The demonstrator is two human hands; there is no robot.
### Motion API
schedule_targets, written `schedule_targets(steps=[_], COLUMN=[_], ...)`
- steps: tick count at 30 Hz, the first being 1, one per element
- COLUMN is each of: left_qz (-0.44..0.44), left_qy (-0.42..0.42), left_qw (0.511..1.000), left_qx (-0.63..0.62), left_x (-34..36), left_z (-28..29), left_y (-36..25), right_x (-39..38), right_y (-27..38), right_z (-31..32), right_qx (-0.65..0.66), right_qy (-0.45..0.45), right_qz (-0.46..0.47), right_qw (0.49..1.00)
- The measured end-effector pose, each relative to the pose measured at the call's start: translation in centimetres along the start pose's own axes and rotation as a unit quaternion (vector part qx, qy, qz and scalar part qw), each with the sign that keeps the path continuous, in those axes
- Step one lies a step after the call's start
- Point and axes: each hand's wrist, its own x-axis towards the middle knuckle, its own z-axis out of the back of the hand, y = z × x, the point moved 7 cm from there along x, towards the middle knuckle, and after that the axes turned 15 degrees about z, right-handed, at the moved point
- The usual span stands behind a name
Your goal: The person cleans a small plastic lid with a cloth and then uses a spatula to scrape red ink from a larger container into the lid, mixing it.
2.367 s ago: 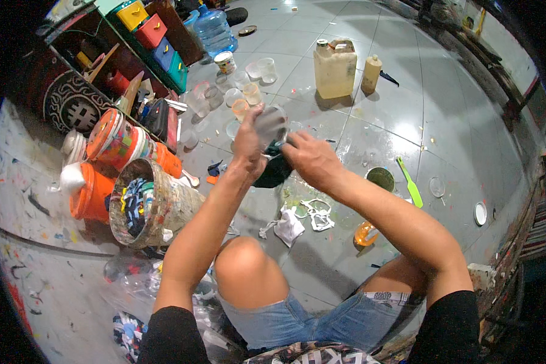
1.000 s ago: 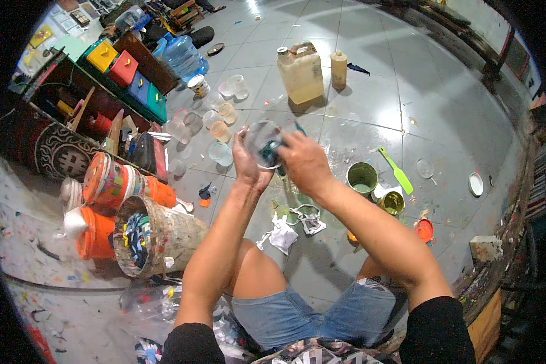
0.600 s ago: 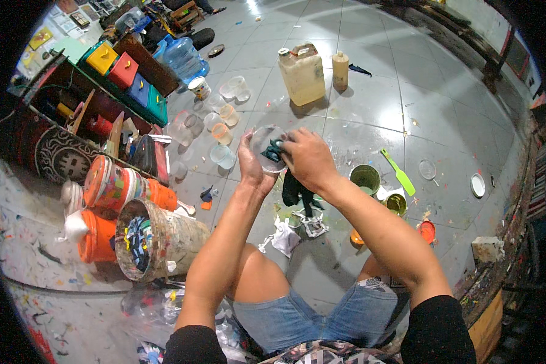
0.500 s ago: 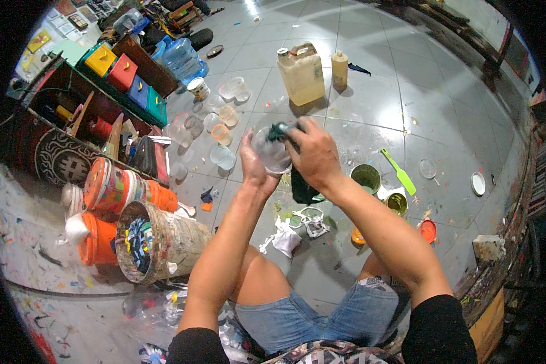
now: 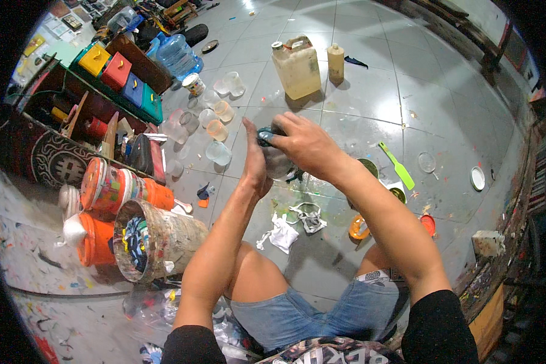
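Note:
My left hand (image 5: 253, 158) cradles a clear plastic container (image 5: 278, 161) at its side, fingers pointing up. My right hand (image 5: 304, 141) grips a dark green cloth (image 5: 264, 136) against the container's upper part, hiding much of both. A dark piece (image 5: 294, 176) shows just below the container. On the floor under my hands lie white cloth scraps (image 5: 282, 233). Right of them are an orange-lidded item (image 5: 358, 227), partly hidden green-stained tins (image 5: 367, 167) behind my right forearm, and a bright green spatula (image 5: 397, 167).
Several plastic cups (image 5: 216, 128) stand ahead-left, a jerrycan (image 5: 297, 73) and bottle (image 5: 335, 64) farther ahead. Left are orange buckets (image 5: 97, 182), a bin of rags (image 5: 158, 242), a shelf with coloured drawers (image 5: 116, 70) and a water jug (image 5: 173, 57). A grimy ledge (image 5: 488, 242) runs along my right.
Both hands stay together on the container, which has tilted and is now more hidden. My right hand has shifted slightly up and left with the cloth, fingers now over the container's top.

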Motion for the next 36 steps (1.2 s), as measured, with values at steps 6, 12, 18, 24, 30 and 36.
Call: schedule_targets(steps=[6,12,18,24,30,36], left_qz=[-0.019,-0.110,-0.237,-0.229,-0.204,-0.360], left_qy=[-0.016,-0.052,-0.075,-0.050,-0.028,-0.104], left_qw=[0.998,0.986,0.967,0.968,0.976,0.918], left_qx=[0.054,0.118,0.057,0.090,0.074,0.126], left_x=[1.2,0.0,-0.9,-0.5,-1.5,-4.1], left_z=[0.2,0.8,0.7,0.7,-0.6,-1.3], left_y=[0.2,-0.6,-1.3,-1.5,-1.8,-3.9], right_x=[0.0,-1.3,-2.3,-3.1,-0.9,-2.7], right_y=[-0.6,-1.3,-1.5,-1.8,-1.5,-2.5], right_z=[-0.6,-2.2,-2.1,-2.0,1.5,-0.6], right_qx=[-0.097,-0.102,-0.030,0.053,-0.024,0.014], right_qy=[-0.002,-0.041,-0.085,-0.083,-0.109,-0.110], right_qz=[-0.026,-0.199,-0.308,-0.364,-0.189,-0.313], right_qw=[0.995,0.974,0.947,0.926,0.976,0.943])
